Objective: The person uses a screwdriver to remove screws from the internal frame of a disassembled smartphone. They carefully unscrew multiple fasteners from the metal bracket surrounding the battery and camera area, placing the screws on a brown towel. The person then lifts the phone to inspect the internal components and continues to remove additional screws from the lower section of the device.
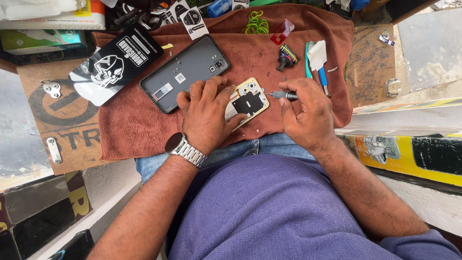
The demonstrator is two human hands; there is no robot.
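Two hands [255, 113] on opened phone [248, 101], screwdriver [284, 95]

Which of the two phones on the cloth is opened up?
The gold-edged phone under the hands, its insides exposed. The dark grey phone beside it lies with its back cover on.
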